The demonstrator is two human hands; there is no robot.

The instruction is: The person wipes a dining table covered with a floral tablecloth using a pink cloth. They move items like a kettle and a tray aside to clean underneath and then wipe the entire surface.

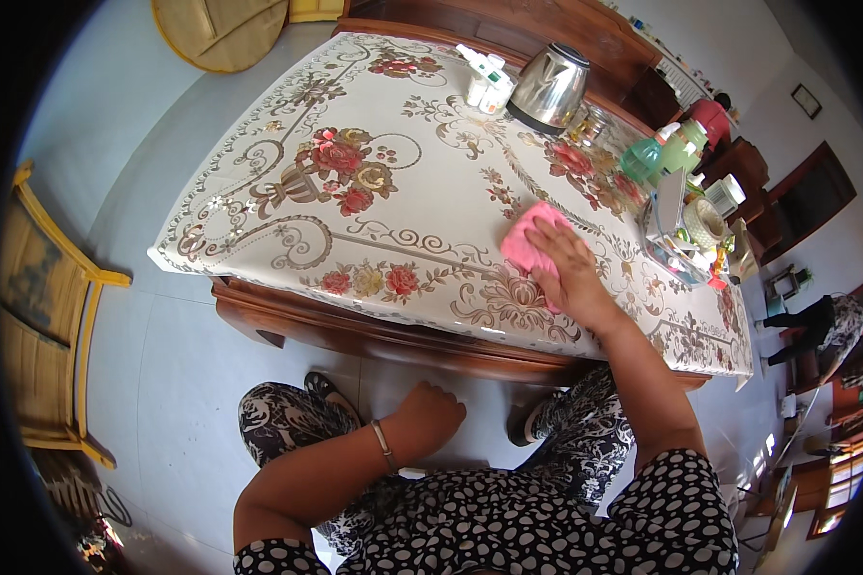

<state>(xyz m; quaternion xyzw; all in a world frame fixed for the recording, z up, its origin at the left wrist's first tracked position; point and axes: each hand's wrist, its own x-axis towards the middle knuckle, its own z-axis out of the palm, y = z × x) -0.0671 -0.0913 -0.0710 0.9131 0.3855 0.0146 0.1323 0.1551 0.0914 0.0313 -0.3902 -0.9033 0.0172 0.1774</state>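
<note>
Right hand (568,263): laid open on the pink cloth (521,243), toward the tabletop (441,196) front.
Left hand (430,420): closed in a fist, off the tabletop.
Far side: steel kettle (552,88), white bottles (489,88).
Right-side obstacles: green spray bottle (640,159), filled box (659,213).

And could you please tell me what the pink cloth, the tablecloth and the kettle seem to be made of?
Pink cloth: probably soft, matte fabric, perhaps microfibre, as its surface shows no shine.
Tablecloth: possibly smooth plastic or vinyl, slightly glossy, since its front edge catches bright glints.
Kettle: likely polished steel, from its mirror-like reflections.
</note>
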